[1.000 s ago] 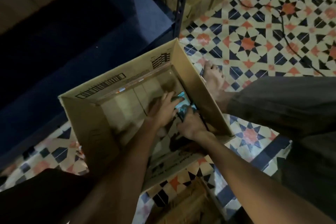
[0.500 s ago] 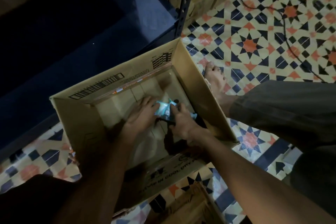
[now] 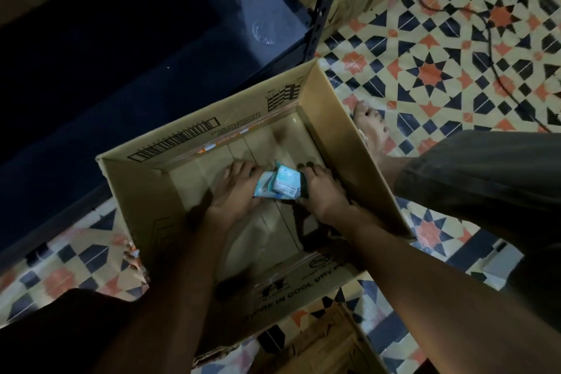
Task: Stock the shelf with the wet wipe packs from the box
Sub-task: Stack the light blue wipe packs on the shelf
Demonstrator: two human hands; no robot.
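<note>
Two hands reach into the cardboard box (image 3: 358, 143) on the tiled floor (image 3: 431, 48). Between them, near the box's far right corner, they hold a bundle of wet wipe packs (image 3: 277, 184) (teal and white): left hand (image 3: 235, 191) and right hand (image 3: 323, 191) curl round its ends. A dark shelf (image 3: 127, 48) stands beyond the box.

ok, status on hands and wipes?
Left hand and right hand both grip wipes, low inside box. Shelf unobstructed.

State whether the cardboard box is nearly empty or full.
Nearly empty: the cardboard box shows bare bottom, only the wet wipe packs between both hands.
</note>
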